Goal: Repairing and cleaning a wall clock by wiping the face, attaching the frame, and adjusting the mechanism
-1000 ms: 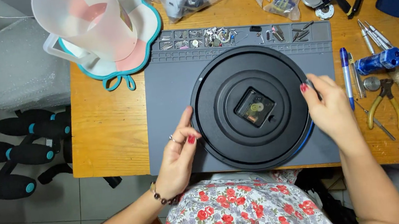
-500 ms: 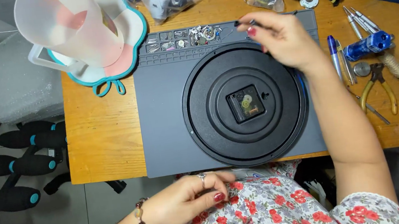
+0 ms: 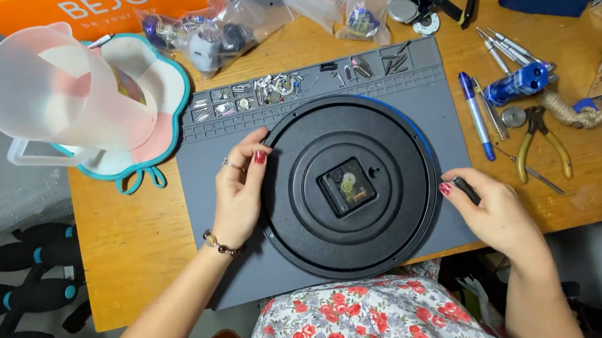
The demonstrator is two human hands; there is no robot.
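A round black wall clock (image 3: pixel 350 185) is laid face down on a grey work mat (image 3: pixel 236 264), between both hands. Its left rim is touched by the loosely spread left hand (image 3: pixel 240 193); a small dark tool (image 3: pixel 466 190) is pinched in the right hand (image 3: pixel 491 209), just beside the right rim.

Your red-nailed left hand (image 3: pixel 238 193) rests on a black clock back (image 3: pixel 350 185) with a thin blue edge, lying on a grey mat (image 3: pixel 236 264). The worktop (image 3: pixel 133 255) is orange-brown wood; your dress (image 3: pixel 354 326) is white with red flowers.
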